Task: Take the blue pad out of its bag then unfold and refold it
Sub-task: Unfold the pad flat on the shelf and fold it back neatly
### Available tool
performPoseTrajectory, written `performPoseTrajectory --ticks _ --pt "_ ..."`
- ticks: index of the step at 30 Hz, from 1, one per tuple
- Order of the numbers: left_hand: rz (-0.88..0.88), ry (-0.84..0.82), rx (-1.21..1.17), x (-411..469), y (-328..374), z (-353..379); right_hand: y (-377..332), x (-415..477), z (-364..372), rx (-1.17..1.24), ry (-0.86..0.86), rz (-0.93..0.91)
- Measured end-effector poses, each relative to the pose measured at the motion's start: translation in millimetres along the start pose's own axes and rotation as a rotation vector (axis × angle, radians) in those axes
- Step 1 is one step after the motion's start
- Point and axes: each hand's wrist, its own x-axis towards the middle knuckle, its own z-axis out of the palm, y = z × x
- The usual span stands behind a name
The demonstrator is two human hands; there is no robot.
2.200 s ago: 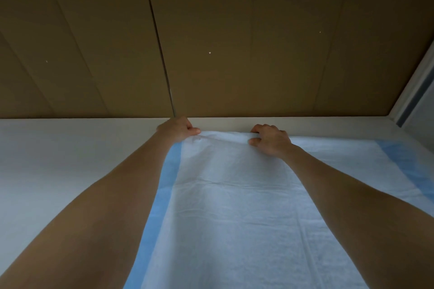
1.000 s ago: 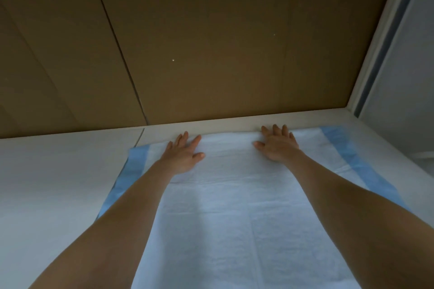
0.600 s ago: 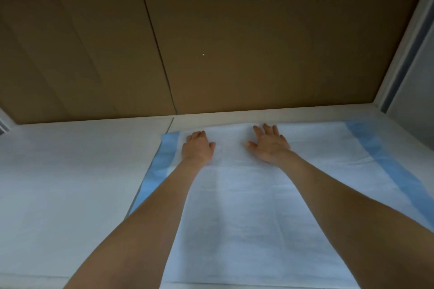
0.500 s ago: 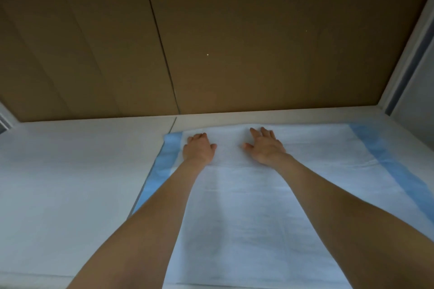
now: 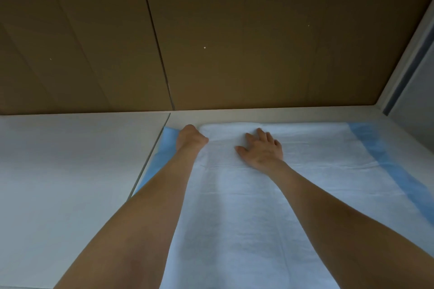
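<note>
Pad [image 5: 234, 206], white with blue side strips, spread flat on the table [image 5: 58, 171], filling the centre and right of the frame; its far edge lies just short of the brown wall [image 5: 234, 42]. Right hand [image 5: 260, 148] rests palm-down on the white area near the far edge, fingers straight and spread. Left hand [image 5: 191, 137] sits at the far edge beside the left blue strip, fingers curled under and hidden; whether they pinch the pad cannot be told.
</note>
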Motion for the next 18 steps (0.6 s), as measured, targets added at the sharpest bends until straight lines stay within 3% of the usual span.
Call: performPoseTrajectory --ticks 5,11,18 --pt "-0.074 -0.044 -0.185 6 1 -6 0 -2 -5 0.038 0.028 0.002" --pt "-0.042 -0.063 -0.479 0 4 -15 1 -5 -11 0.107 0.071 0.008" --pt "-0.021 -0.207 -0.724 -5 4 -22 1 -9 -14 0.127 0.089 -0.001"
